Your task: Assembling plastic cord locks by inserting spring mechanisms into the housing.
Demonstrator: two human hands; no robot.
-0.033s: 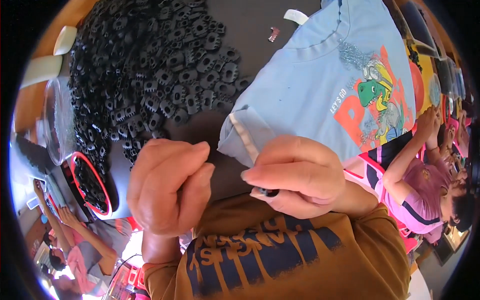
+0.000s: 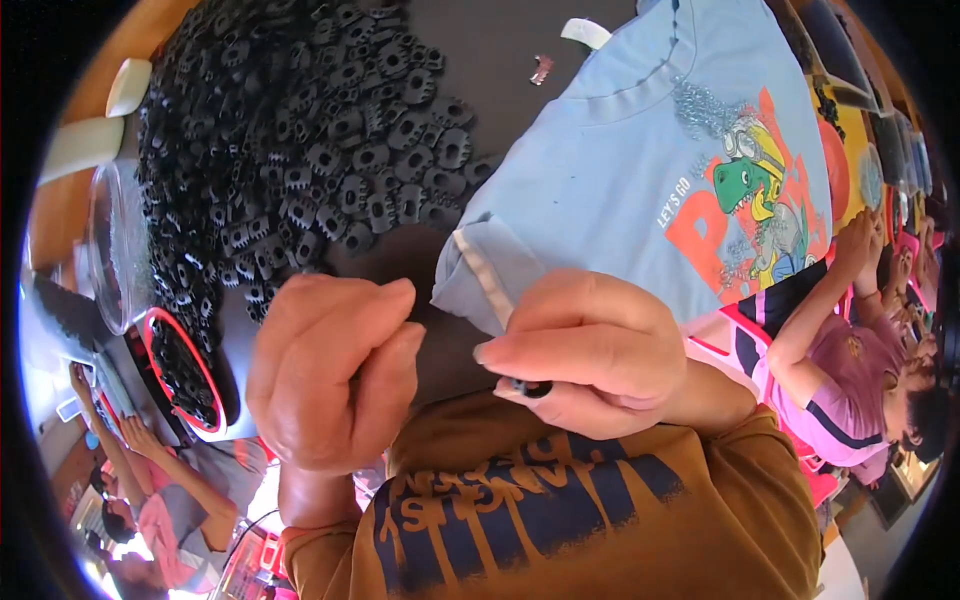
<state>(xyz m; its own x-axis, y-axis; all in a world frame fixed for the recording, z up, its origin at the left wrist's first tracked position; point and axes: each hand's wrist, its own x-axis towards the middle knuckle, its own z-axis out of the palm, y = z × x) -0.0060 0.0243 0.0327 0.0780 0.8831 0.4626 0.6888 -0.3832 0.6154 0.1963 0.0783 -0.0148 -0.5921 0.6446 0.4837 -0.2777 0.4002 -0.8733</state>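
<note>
My left hand (image 2: 335,375) is closed in a pinch, thumb against forefinger. Whatever those fingers hold, if anything, is hidden. To its right, a little apart, my right hand (image 2: 600,350) grips a small black plastic clip piece (image 2: 536,388) between its thumb and fingers; most of the piece is covered. Beyond my hands, a large heap of black toothed claw-clip halves (image 2: 330,160) spreads over the dark table (image 2: 490,50). A folded light-blue T-shirt (image 2: 590,180) lies at the right, bearing a small pile of thin metal springs (image 2: 705,108) and more scattered over its dinosaur print.
A brownish clip piece (image 2: 541,69) and a white strip (image 2: 586,33) lie near the shirt's collar. At the left are a clear round container (image 2: 112,245) and a red-rimmed tray (image 2: 148,335) of black pieces. Other people sit at both sides, one in a purple shirt (image 2: 835,370).
Both hands keep their grips. The black piece in my right hand appears turned slightly, and the whole view has shifted a little.
</note>
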